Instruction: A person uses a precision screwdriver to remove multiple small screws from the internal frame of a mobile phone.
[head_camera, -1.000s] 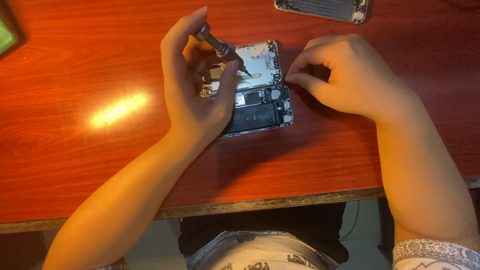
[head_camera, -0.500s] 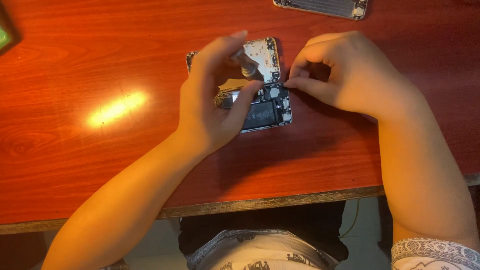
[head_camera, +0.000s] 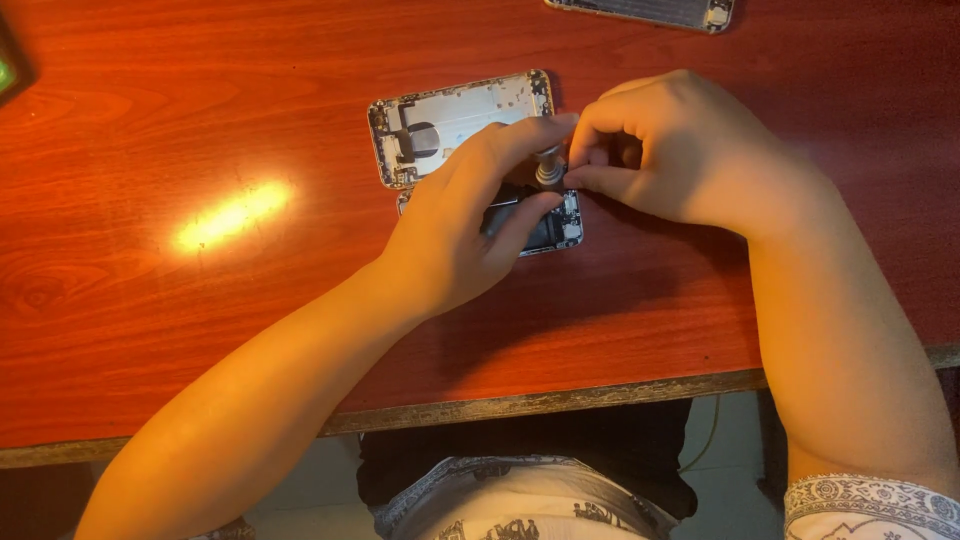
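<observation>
An opened phone (head_camera: 455, 125) lies on the red wooden table (head_camera: 200, 120), its silver back shell bare at the far end and dark parts at the near end. My left hand (head_camera: 470, 220) covers the near part of the phone and holds a small metal screwdriver (head_camera: 549, 165) upright between thumb and forefinger. My right hand (head_camera: 680, 150) rests beside the phone's right edge, fingers curled, its thumb and forefinger tips touching the screwdriver shaft. The screwdriver tip is hidden by my fingers.
A second phone part (head_camera: 650, 12) with a grey frame lies at the table's far edge, right of centre. A dark object with a green glow (head_camera: 8, 72) sits at the far left. The table's near edge (head_camera: 540, 400) runs just in front of my body.
My left hand has shifted right and toward me over the phone, uncovering the silver shell. The screwdriver has gone from slanted to upright, and my right fingertips now touch it.
</observation>
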